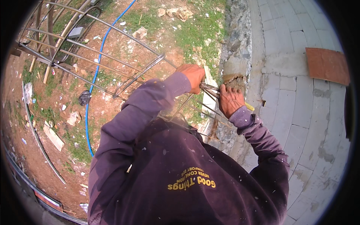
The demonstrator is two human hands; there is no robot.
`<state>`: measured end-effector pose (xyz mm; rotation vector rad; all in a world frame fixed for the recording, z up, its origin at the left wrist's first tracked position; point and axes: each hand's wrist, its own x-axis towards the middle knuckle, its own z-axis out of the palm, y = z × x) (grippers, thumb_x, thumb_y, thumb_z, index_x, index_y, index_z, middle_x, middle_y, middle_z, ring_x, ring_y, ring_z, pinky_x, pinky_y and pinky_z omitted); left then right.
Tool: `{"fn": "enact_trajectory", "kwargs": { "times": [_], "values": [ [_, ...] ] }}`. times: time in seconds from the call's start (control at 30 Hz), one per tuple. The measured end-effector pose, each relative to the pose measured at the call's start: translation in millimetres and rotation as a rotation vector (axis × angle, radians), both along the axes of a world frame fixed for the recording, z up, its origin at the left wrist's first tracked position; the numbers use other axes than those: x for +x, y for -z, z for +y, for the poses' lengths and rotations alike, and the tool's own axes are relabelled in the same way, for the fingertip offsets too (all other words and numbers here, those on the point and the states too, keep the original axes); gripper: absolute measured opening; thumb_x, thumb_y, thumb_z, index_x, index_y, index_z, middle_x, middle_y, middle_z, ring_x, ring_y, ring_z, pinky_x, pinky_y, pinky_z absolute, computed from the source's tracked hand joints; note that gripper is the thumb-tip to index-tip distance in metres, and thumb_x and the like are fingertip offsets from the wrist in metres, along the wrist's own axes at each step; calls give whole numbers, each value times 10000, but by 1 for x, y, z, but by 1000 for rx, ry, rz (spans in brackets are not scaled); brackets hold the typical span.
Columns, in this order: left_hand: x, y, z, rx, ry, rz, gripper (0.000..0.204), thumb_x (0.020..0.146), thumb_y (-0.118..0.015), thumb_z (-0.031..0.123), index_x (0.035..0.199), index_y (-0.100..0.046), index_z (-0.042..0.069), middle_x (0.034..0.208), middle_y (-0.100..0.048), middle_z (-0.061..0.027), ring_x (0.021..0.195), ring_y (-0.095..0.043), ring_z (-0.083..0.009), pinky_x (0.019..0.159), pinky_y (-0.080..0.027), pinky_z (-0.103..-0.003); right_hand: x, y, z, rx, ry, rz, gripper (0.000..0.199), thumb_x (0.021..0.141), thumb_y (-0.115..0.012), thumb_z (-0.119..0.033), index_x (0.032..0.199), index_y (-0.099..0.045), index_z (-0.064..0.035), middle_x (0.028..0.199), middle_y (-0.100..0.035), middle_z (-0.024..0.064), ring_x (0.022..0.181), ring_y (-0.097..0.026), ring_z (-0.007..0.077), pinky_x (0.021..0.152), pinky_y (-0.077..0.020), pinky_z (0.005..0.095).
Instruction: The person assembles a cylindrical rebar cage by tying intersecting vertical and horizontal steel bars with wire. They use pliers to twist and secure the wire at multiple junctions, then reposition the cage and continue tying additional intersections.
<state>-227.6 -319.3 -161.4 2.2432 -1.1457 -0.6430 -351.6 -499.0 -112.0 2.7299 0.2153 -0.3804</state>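
Beside the rough grey stone wall edge (pixel 240 45), a long cage of thin rusty steel bars with round hoops (pixel 93 52) runs from the upper left toward the hands, leaving open red earth and patchy grass below it. Pale paving blocks (pixel 296 97) spread wide to the right. The left hand (pixel 193 77) is closed in a fist around the metal handles of grey pincers (pixel 210 90). The right hand (pixel 229 100) curls shut just beside it, touching the same tool where the bars meet. A blue hose (pixel 93 82) snakes across the dirt, well apart.
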Motion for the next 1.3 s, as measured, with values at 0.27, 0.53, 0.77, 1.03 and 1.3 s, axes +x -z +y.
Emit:
{"fn": "enact_trajectory", "kwargs": {
  "times": [0.27,0.53,0.77,1.03,1.3],
  "values": [
    [6,12,-2,-72,66,-85,438,718,-818,291,1083,-694,83,1022,-678,-175,1028,-641,-351,891,-505,-446,3,5,-16,103,61,96,226,900,-565,-204,1042,-491,-44,896,-641,197,851,-651,380,711,-513,463],
    [3,12,0,19,60,-18,425,726,-833,322,1044,-697,77,1010,-682,-155,1030,-642,-338,904,-506,-428,16,15,-14,3,-65,-24,198,889,-513,-130,1074,-536,-64,925,-630,183,926,-630,335,740,-502,447],
    [20,11,-11,209,177,69,433,722,-814,174,1130,-701,85,1038,-706,-153,1039,-665,-288,894,-537,-402,52,17,-37,17,-254,72,226,857,-592,-214,1056,-570,-108,891,-645,123,919,-636,298,810,-486,440],
    [31,14,-17,110,164,104,375,731,-724,60,1106,-694,69,995,-718,-144,981,-683,-290,848,-554,-391,84,34,-68,98,-359,121,461,719,-727,-297,1125,-576,-140,906,-626,84,951,-609,283,852,-461,407],
    [33,22,-16,239,88,198,370,723,-779,98,1082,-692,96,1049,-690,-119,1026,-660,-287,873,-542,-400,85,38,-57,162,-285,220,263,779,-675,-235,992,-603,-99,819,-656,127,780,-661,338,693,-523,451]
  ]
}}
